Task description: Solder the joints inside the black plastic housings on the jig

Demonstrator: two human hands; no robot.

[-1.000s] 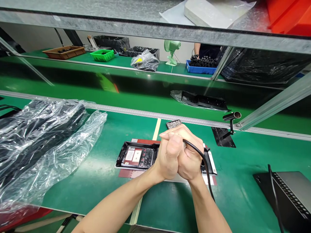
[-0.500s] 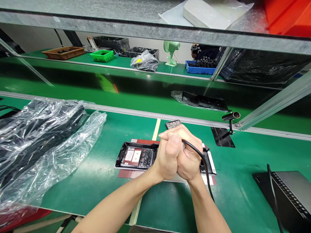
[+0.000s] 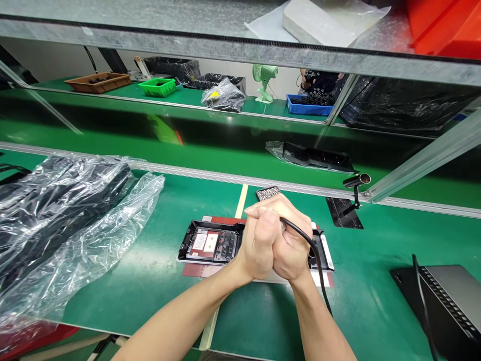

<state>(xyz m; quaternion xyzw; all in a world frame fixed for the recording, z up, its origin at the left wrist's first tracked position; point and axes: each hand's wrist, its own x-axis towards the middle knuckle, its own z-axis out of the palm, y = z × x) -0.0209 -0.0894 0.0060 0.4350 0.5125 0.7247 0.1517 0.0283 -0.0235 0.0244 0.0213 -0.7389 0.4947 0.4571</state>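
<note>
Fingers [image 3: 280,204] clasped, cable [image 3: 314,246] out top, prob. abv casing [image 3: 236,244].

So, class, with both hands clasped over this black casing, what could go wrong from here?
The left hand and right hand hide what lies beneath them, so a slip could mark the black casing unseen. The black cable running from the hands might snag. The small black tray just beyond them could get knocked.
</note>
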